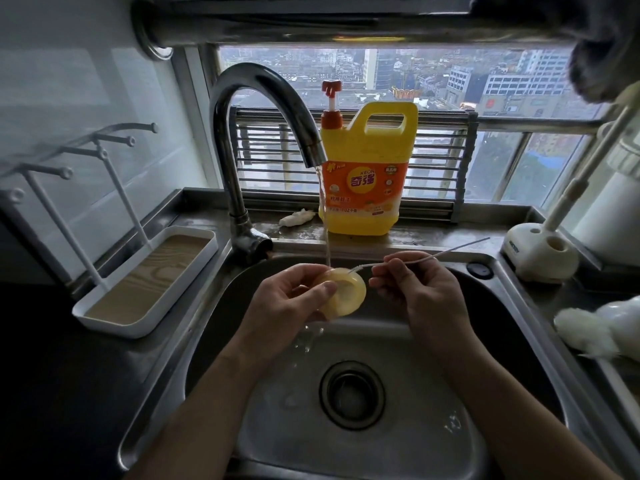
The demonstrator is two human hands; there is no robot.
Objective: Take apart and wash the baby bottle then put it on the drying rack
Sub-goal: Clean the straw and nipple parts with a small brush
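So that the running water (326, 244) rinses it over the sink (433, 427), our left hand (287, 301) grips the silicone nipple (348, 292) while our right hand (420, 289) pinches a thin brush (360, 267) (bristles touching its rim).

The rack (145, 282) sits left of the left hand (287, 299). The jug (367, 174) stands behind the right hand (419, 289). The sink (433, 393) lies under both.

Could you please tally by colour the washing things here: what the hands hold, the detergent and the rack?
Yellow: 2, nipple in left hand, detergent jug
White: 2, thin brush in right hand, drying rack
Total: 4
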